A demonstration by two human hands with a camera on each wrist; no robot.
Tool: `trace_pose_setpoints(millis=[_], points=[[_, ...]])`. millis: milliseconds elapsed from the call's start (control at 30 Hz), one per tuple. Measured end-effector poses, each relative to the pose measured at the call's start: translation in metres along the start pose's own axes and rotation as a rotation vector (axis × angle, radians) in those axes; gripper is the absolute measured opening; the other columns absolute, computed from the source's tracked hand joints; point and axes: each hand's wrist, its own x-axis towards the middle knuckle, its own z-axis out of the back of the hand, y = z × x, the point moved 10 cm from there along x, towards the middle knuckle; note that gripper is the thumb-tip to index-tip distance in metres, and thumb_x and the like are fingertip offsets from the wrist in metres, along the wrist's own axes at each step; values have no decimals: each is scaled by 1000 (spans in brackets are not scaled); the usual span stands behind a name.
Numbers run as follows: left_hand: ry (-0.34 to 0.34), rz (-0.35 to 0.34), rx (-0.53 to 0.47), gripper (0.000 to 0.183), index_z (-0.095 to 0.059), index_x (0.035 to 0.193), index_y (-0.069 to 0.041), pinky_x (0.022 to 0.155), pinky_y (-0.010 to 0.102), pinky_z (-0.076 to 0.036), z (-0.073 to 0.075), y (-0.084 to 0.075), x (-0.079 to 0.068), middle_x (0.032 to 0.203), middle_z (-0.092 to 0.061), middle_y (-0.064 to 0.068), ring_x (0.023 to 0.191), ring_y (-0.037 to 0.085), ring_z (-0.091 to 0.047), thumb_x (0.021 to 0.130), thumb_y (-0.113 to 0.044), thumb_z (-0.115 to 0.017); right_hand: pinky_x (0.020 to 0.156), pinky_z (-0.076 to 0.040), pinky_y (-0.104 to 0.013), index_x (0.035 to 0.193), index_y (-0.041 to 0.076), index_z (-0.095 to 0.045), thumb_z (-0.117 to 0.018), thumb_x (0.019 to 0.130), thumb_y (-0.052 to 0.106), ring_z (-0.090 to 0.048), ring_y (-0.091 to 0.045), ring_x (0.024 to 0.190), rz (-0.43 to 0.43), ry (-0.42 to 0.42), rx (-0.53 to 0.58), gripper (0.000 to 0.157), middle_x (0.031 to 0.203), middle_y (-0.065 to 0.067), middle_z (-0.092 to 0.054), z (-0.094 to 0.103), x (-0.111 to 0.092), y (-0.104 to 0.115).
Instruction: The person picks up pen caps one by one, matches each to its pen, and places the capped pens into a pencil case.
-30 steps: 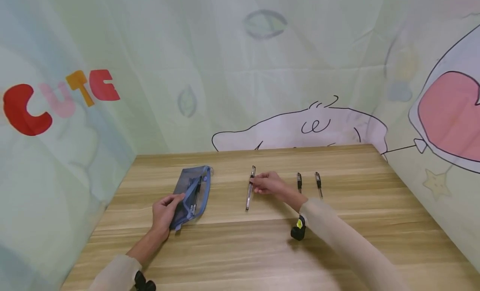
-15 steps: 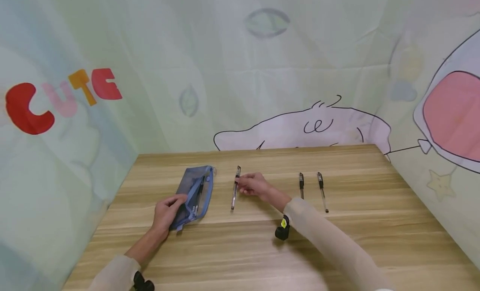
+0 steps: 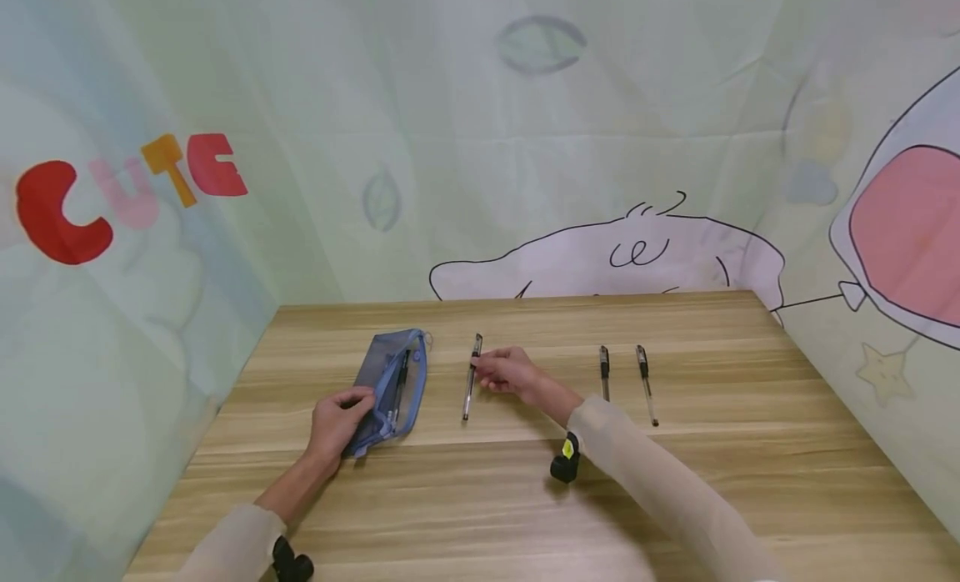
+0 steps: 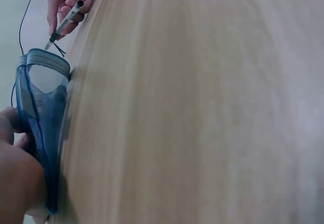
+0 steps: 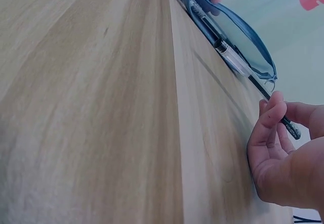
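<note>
My left hand [image 3: 337, 419] grips the near left side of a blue mesh pencil case [image 3: 377, 361], whose zip opening gapes to the right. Inside it lies a dark pen [image 3: 402, 378], seen through the opening. To the right of the case, my right hand [image 3: 508, 371] pinches a clear-barrelled pen with a black cap [image 3: 469, 392] near its capped end. In the right wrist view the held pen [image 5: 234, 58] casts a shadow on the table, and its far end overlaps the case [image 5: 253, 37]. The left wrist view shows the left fingers behind the case [image 4: 48, 118].
Two more black-capped pens, a left one [image 3: 604, 363] and a right one [image 3: 643, 363], lie on the wooden table [image 3: 480, 499] beyond the right forearm, which partly hides the left one. A printed cloth backdrop [image 3: 337, 148] rises behind the table and along its sides.
My right hand has moved left with the pen, closer to the pencil case, and has stayed nearly still over the last half second. The left hand keeps its hold on the case.
</note>
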Motion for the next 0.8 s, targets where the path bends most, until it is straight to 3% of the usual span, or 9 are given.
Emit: trace_pose_setpoints(millis=[133, 300, 567, 800], points=[[-12, -4, -20, 19, -79, 103, 3, 84, 2, -43, 0, -1, 0, 107, -79, 4, 85, -17, -56, 88, -8, -77, 57, -49, -14, 124, -5, -64, -66, 100, 17, -59, -4, 62, 2, 2, 1, 32, 81, 1, -70, -1, 1, 0], [20, 15, -63, 21, -79, 105, 1, 85, 3, -45, -4, 1, 1, 101, -80, -2, 87, -15, -60, 89, -12, -78, 58, -49, -15, 124, -6, -64, -67, 99, 16, -59, -4, 62, 0, 4, -7, 33, 80, 1, -69, -5, 3, 2], [11, 103, -104, 18, -80, 101, -8, 84, 7, -43, -3, 7, 0, 84, -71, -23, 90, -7, -58, 92, -22, -74, 59, -50, -16, 124, -5, -65, -66, 100, 17, -60, -5, 64, -6, 18, -7, 33, 82, 0, -70, -9, 3, 0], [3, 81, -191, 10, -78, 92, -15, 83, 9, -44, -3, 6, 0, 78, -66, -25, 89, -5, -58, 94, -17, -68, 58, -49, -15, 119, -5, -67, -66, 100, 17, -59, -5, 63, 4, 9, 3, 29, 80, 0, -70, -17, 4, 2]])
